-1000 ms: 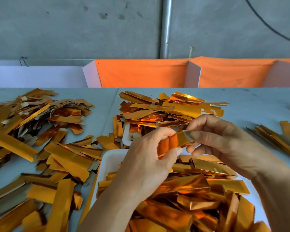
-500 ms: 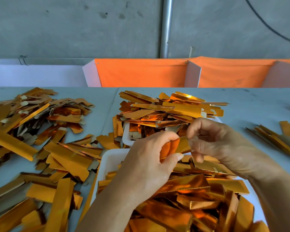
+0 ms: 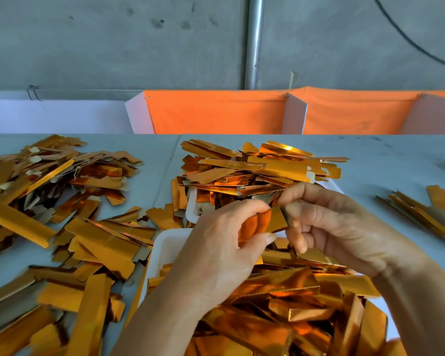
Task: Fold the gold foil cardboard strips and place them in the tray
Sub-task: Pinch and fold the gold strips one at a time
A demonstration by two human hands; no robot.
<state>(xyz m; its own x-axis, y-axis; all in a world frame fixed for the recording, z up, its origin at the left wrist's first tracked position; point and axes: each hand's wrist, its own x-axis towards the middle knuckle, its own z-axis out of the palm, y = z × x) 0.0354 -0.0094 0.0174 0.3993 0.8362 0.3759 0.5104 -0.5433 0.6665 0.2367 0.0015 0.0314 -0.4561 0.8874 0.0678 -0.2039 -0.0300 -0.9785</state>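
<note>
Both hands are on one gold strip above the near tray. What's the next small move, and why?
Probably finish pressing the fold, then drop it. The left hand and right hand both pinch the gold foil strip, its right end already bent, directly above the white tray heaped with folded strips.

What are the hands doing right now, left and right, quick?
Left hand: closed, pinching the left end of the gold strip between thumb and fingers.
Right hand: closed, gripping the same strip's right end.
</note>
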